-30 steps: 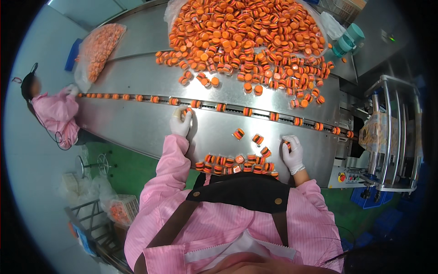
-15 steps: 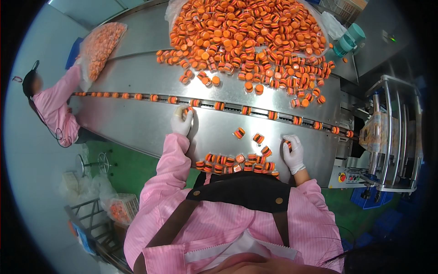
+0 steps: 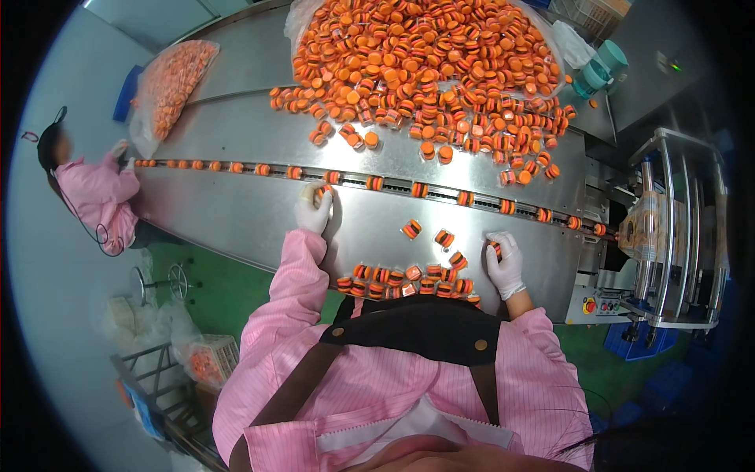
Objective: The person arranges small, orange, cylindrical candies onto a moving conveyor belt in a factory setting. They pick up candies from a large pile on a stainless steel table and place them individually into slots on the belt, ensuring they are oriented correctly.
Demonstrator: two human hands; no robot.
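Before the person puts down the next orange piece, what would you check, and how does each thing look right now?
1. Left hand has a piece: ok, an orange piece sits at its fingertips by the conveyor track.
2. Right hand has a piece: ok, it grips one orange piece.
3. Free gap on the track near the left hand: cannot tell, the glove hides that spot.
4. Pieces on the track spaced apart: ok, they run in single file with gaps.
5. Supply close by: ok, a row of orange pieces lies at the table's near edge, and a large heap beyond the track.
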